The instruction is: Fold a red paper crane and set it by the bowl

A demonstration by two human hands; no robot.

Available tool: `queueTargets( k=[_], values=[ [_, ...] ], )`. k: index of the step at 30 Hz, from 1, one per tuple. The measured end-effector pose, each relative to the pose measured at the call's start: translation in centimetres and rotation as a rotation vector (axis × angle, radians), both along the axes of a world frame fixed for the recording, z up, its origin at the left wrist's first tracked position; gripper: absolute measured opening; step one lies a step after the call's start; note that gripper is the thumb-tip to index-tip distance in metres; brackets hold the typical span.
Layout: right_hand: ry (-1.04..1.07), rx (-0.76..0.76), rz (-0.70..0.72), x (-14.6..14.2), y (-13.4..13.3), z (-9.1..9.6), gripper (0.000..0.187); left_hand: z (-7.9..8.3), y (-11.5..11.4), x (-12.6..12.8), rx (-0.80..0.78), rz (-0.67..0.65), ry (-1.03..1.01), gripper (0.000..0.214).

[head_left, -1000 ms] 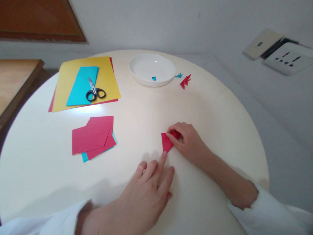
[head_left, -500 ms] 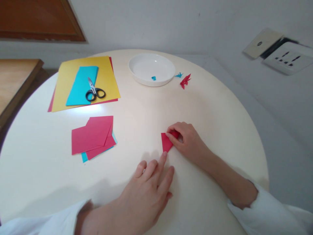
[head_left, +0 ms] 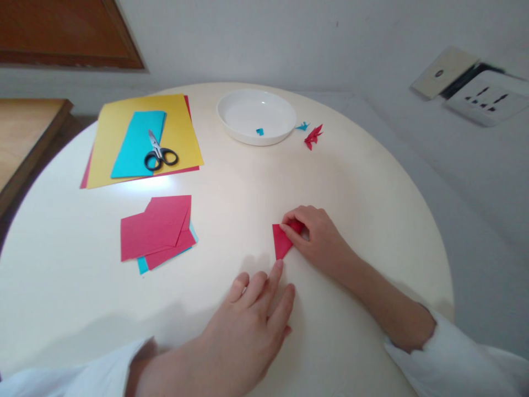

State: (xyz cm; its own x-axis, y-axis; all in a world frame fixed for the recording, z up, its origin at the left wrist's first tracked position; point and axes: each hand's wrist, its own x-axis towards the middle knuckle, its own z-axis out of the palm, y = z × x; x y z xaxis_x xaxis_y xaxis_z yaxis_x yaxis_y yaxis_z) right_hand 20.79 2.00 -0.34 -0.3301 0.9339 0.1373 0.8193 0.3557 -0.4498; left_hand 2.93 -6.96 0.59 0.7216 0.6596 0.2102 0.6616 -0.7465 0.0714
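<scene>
A small folded piece of red paper (head_left: 281,242) lies on the white table, its left part showing as a wedge with a pointed lower corner. My right hand (head_left: 316,237) pinches its right side between thumb and fingers, which hide that end. My left hand (head_left: 252,320) is spread palm down in front of it, one fingertip at the paper's lower corner. Left of my hands rests a loose pile of red paper pieces (head_left: 157,229), with blue paper (head_left: 142,266) peeking out beneath.
At the back left, scissors (head_left: 157,154) lie on folded blue paper (head_left: 134,146) over yellow sheets (head_left: 182,127). A white dish (head_left: 231,134) holds a small blue scrap (head_left: 259,132). Beside it are a blue folded figure (head_left: 303,126) and a red one (head_left: 313,138). Wall sockets (head_left: 487,99) are at right.
My left fingertip has slid very slightly down toward me at the paper's lower corner. The right hand keeps its pinch in the same spot.
</scene>
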Motion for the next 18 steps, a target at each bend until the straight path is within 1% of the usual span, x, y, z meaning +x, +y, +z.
queueTargets(
  k=[6, 11, 18],
  values=[
    [0.004, 0.005, 0.003, 0.01, 0.02, -0.06, 0.009, -0.2, -0.27, -0.13, 0.013, -0.03, 0.01, 0.031],
    [-0.004, -0.006, 0.002, -0.07, -0.01, 0.03, 0.008, -0.44, -0.45, -0.31, -0.003, -0.06, 0.027, 0.033],
    [0.004, -0.027, -0.004, -0.14, -0.06, 0.15, 0.008, -0.14, -0.35, -0.29, -0.013, -0.066, 0.01, 0.029]
  ],
)
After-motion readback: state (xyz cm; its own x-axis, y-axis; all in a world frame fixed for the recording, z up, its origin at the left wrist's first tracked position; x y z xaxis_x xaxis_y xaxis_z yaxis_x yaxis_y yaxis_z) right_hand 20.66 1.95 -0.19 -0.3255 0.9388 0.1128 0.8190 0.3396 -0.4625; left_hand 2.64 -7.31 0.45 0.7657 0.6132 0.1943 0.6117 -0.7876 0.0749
